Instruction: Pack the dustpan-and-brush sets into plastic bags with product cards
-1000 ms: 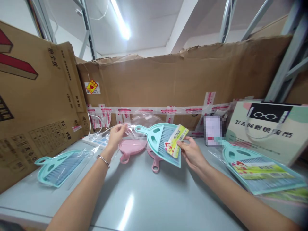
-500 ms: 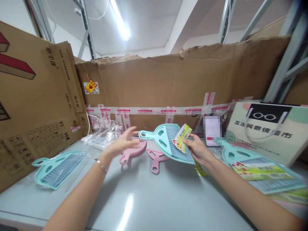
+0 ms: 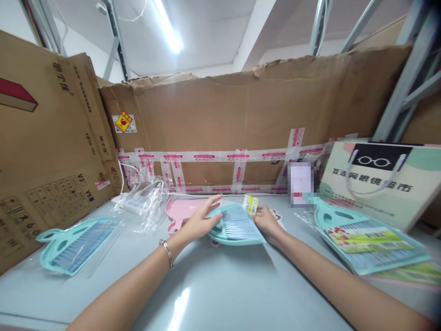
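1. Between the two hands is a turquoise dustpan point(image 3: 236, 241), tilted, its narrow end at the left hand point(image 3: 198, 221) and its wide edge slanting down near the right hand point(image 3: 268, 224)
2. The left hand has thumb and fingers spread over the narrow end, covering the handle; the right hand is closed on the pan's right edge, fingertips partly hidden
3. Held within the pan, between the hands, pale blue-grey bristles point(image 3: 237, 220) fan out in neat rows, and a yellow-green printed card point(image 3: 251, 205) stands up just beside the right fingers
4. Behind the left hand lies a pink dustpan point(image 3: 179, 209), partly covered by that hand
5. Well left of the grip, a clear bag point(image 3: 103, 246) contains another turquoise pan and brush; crumpled clear film point(image 3: 153, 202) lies nearer, behind the left wrist
6. Right of the right hand, a wrapped turquoise set point(image 3: 372, 264) has a fruit-printed card across its bristles
7. Beyond that set stands a paper bag point(image 3: 370, 184) with rope handles, its contents hidden; a large taped carton point(image 3: 213, 110) spans the back, beyond both hands
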`<state>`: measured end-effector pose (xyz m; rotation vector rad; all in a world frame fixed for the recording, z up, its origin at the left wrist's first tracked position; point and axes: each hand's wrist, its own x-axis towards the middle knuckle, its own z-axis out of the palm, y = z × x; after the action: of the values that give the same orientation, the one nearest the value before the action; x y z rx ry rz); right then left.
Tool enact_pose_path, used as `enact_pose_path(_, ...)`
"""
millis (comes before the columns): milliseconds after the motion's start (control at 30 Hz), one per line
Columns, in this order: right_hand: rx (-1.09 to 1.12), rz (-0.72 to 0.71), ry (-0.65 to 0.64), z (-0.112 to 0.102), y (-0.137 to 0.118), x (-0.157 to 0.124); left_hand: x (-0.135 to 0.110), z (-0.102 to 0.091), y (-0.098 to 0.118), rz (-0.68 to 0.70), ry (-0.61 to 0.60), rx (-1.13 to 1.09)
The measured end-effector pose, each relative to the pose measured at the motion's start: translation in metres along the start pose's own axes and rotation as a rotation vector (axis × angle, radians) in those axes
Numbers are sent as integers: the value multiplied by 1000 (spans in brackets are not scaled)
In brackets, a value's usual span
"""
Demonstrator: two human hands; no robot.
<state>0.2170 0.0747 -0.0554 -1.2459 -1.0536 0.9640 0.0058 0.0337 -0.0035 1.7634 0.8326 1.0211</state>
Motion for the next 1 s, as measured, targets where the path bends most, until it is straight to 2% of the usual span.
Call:
enact_pose_path(100, -179, -51, 43, -18, -1, 12, 1, -9, 5, 34, 44, 250)
enact_pose_path(167, -286, -109, 81, -36, -8, 23, -2, -26, 16, 17, 40, 482)
enact_pose_path(233, -371, -169, 138, -50, -16, 30, -6, -45, 24, -50, -16, 722)
enact_pose_path(333, -569, -426, 192, -49, -28, 23, -12, -65, 26, -183, -128, 951)
enact_pose_path(400, -687, -634, 43, -32, -36, 6, -13, -70, 22, -237, -168, 1036)
enact_pose_path(467, -731, -729, -250, -8, -44, -16, -11, -68, 21, -231, -186, 1077)
enact_pose_path(500, -755, -743, -380, 5, -48, -26, -10, -67, 23, -202, -183, 1079)
enact_pose_path(567, -834, -737, -529, 25, -56, -40, -9, -62, 31, -101, -158, 1038)
enact_pose_path(633, -869, -702, -606, 38, -65, -45, -10, -57, 41, -6, -116, 936)
enact_pose_path(700, -812, -683, -659, 44, -75, -43, -11, -51, 49, 50, -54, 736)
enact_pose_path(833, -640, -683, -624, 46, -101, -45, -12, -33, 55, 186, 51, 217)
enact_pose_path(933, -559, -705, -593, 41, -122, -50, -15, -32, 63, 321, 146, 128)
enact_pose_path(1000, -518, -807, -459, 32, -134, -46, -20, -46, 73, 406, 321, 156)
